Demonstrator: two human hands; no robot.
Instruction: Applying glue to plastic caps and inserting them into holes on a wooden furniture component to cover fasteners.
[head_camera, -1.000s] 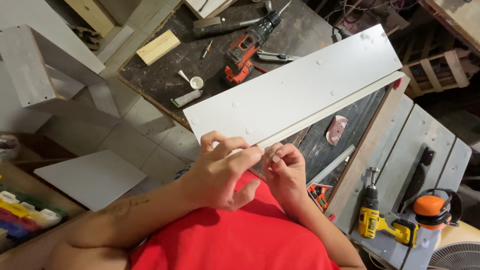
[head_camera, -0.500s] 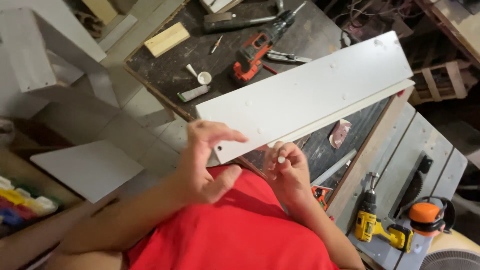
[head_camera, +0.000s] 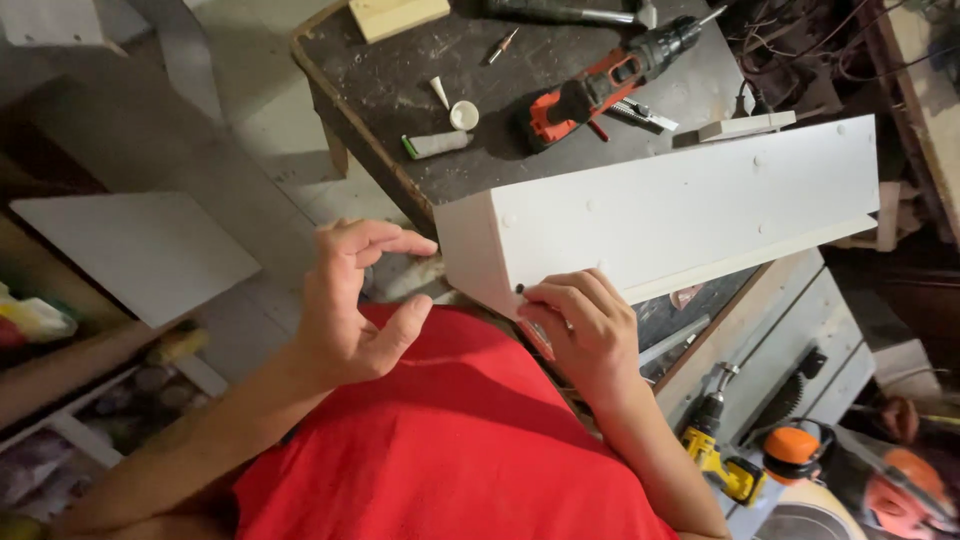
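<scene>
A small dark object, too tiny to be identified, is pinched in the curled fingers of the right hand (head_camera: 578, 325) against the lower near edge of the white panel (head_camera: 665, 215); what lies under that hand is hidden. The panel is seen lying across the dark tabletop (head_camera: 400, 90), its near corner overhanging it. The left hand (head_camera: 352, 305) is held open, fingers spread, just left of the panel's near corner, apart from it. A red drill (head_camera: 600, 85) lies beyond the panel
</scene>
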